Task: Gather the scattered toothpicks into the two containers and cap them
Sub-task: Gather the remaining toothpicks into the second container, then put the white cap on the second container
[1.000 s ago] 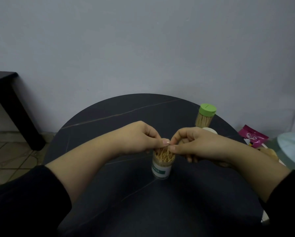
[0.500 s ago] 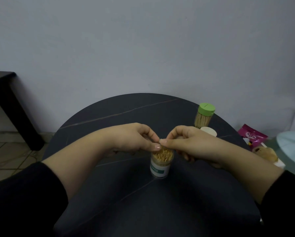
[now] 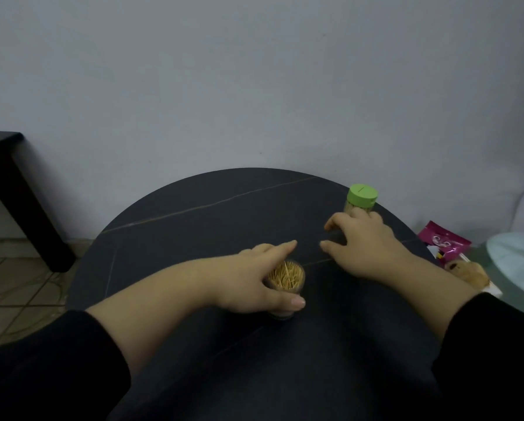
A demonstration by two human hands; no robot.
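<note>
An open clear container packed with toothpicks stands upright at the middle of the round dark table. My left hand wraps it from the left, thumb on its near side, forefinger stretched past its far side. The second container, with a green cap on, stands at the back right. My right hand lies palm down just in front of that container, fingers spread and curled toward the tabletop. Whatever is under this palm is hidden. I see no loose toothpicks on the table.
A pink packet and a small brown object lie at the table's right edge, beside a pale round dish. A black side table stands on the tiled floor at the left. A grey wall rises just behind the table.
Both hands left the container's mouth, where their fingertips met. The left dropped to grip the container's side. The right moved back and right, covering the white cap seen earlier.
</note>
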